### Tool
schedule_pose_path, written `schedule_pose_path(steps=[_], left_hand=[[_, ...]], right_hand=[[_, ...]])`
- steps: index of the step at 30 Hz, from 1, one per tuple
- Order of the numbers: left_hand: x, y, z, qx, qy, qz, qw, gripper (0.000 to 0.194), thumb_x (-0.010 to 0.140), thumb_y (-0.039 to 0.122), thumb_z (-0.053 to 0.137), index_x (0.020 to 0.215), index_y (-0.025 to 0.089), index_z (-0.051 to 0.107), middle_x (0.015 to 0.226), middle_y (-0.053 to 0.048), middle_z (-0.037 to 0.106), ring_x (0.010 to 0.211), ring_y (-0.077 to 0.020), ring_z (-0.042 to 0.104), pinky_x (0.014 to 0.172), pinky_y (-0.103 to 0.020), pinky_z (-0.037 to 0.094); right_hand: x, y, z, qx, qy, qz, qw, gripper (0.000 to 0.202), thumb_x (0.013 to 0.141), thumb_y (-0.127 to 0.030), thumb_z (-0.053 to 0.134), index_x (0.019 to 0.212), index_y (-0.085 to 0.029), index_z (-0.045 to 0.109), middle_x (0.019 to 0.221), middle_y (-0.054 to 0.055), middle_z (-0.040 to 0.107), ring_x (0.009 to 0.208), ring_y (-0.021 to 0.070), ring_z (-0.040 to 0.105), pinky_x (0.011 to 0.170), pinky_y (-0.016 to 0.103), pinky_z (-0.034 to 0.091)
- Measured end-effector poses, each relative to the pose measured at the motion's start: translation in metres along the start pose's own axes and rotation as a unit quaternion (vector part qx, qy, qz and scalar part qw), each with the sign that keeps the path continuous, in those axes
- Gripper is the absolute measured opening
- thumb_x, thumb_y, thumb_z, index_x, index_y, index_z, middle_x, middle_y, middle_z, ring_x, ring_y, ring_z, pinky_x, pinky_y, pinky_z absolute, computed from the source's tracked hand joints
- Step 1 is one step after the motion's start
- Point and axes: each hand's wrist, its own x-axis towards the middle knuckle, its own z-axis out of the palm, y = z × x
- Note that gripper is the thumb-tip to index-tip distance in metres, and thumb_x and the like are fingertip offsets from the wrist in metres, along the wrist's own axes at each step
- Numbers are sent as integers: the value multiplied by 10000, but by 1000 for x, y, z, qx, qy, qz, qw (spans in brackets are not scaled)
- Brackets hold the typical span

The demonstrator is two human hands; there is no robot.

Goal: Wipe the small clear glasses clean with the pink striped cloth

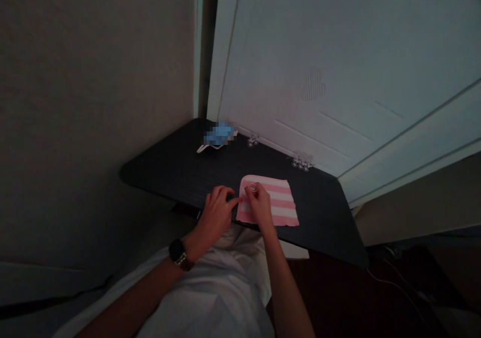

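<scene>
A pink-and-white striped cloth lies spread near the front edge of a black table. Over its upper left part, my right hand is closed, pinching a small clear round piece between thumb and fingers. It resembles a suction cup, but is too small to tell for certain. My left hand hovers at the cloth's left side, its thumb reaching to the cloth's edge. Its fingers are curved and apart, with nothing seen between them.
Along the table's back edge stand a few clear pieces and a larger cluster of similar clear pieces. A blue thing with white straps, partly pixelated, lies at the back left. A white panelled door rises behind; a wall borders the left.
</scene>
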Motion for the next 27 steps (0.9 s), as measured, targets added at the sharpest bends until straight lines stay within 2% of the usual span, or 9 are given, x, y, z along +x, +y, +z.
schedule_pose_path(steps=[8,15,18,22,27], left_hand=[[-1,0,4,13,-6,0,1000,436,786,30,433,1112,255,614,1181,-96,512,1128,-263,384,864,-414,377],[-3,3,3,47,-8,-1,999,429,806,52,434,1130,269,612,1179,-100,516,1125,-275,393,831,-409,376],[-4,4,1,56,-7,-1,998,434,810,57,436,1134,287,611,1168,-98,520,1121,-279,398,823,-411,373],[-4,3,1,54,-4,-4,999,455,802,51,447,1143,307,607,1169,-95,516,1108,-276,406,813,-406,371],[-5,2,2,53,-3,-5,999,460,796,55,459,1145,315,609,1158,-95,518,1094,-280,413,800,-408,365]], right_hand=[[-4,2,-3,9,-25,-14,1000,189,861,-339,435,761,-199,514,666,-24,558,595,127,490,557,224,343],[1,-3,-4,-27,-46,-11,998,150,867,-279,444,812,-198,557,746,20,634,670,155,559,613,244,363],[5,0,-11,-44,-52,-10,998,115,843,-256,479,803,-196,569,764,31,653,691,165,575,628,251,372],[4,19,-37,-64,-32,5,997,145,833,-279,477,787,-189,580,745,37,654,667,174,573,614,260,372],[-6,59,-91,-88,27,49,995,215,807,-351,476,790,-171,594,768,68,654,680,195,579,628,281,392]])
